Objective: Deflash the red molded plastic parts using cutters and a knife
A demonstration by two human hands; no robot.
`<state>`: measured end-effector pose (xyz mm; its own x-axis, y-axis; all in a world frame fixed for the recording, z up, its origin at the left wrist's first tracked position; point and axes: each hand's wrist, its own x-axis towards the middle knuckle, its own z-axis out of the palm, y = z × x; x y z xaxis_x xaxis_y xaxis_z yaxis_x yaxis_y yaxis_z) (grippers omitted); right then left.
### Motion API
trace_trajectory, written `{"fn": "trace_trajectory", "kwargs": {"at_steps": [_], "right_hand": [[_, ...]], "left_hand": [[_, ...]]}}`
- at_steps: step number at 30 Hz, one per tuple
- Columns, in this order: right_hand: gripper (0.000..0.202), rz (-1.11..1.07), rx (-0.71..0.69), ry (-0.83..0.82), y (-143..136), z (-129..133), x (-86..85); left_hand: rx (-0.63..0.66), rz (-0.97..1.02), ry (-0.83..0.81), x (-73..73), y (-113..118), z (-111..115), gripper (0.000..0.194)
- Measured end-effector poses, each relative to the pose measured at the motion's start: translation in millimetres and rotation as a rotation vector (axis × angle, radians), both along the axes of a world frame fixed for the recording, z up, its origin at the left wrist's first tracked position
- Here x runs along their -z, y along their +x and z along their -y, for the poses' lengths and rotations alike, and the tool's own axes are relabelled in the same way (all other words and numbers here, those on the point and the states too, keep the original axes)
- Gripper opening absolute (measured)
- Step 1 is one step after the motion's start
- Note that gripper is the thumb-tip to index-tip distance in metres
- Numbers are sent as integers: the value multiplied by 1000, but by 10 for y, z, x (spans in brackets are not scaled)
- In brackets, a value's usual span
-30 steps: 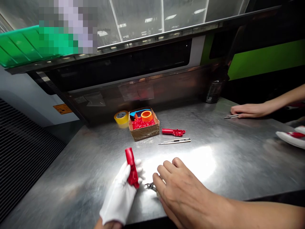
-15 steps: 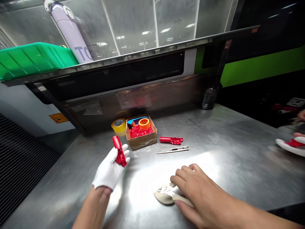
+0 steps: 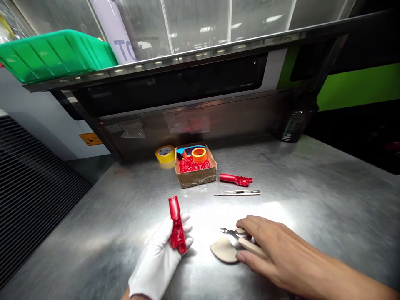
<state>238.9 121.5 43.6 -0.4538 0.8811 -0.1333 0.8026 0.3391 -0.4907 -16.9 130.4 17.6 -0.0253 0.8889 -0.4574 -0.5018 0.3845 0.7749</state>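
My left hand, in a white glove, holds a red plastic part upright, its smooth tube end pointing away from me. My bare right hand grips a pair of nippers by the beige handles. The dark jaws point left towards the red part, a short gap away. Beneath the nippers lies a flat, beige, rounded piece on the metal table; its right end is hidden by my hand. Farther back are a second red plastic part and a slim utility knife.
A small cardboard box holds red bits and an orange tape roll. Left of it stands a yellow tape roll. A dark bottle stands at the back right. Above, a shelf carries a green bin and a lilac bottle.
My view has shifted right. My left hand has brought the red part nearer to the nippers. The nippers have lifted off the beige piece. A co-worker's hands at the right are out of view.
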Motion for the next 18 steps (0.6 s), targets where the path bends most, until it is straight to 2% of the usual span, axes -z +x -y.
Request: {"fn": "trace_trajectory", "kwargs": {"at_steps": [7,11,15,18], "right_hand": [[14,17,-16,61,-8,-71,30],[11,-16,18,155,68,-281,44],[7,19,221,320,308,-741,53],[13,79,377,367,546,-1105,78]], "left_hand": [[100,8,96,57,-22,83,37],[159,-41,156,61,-22,55,34],[134,-302,138,55,-9,-91,38],[91,-594,142,138,-115,-255,42]]}}
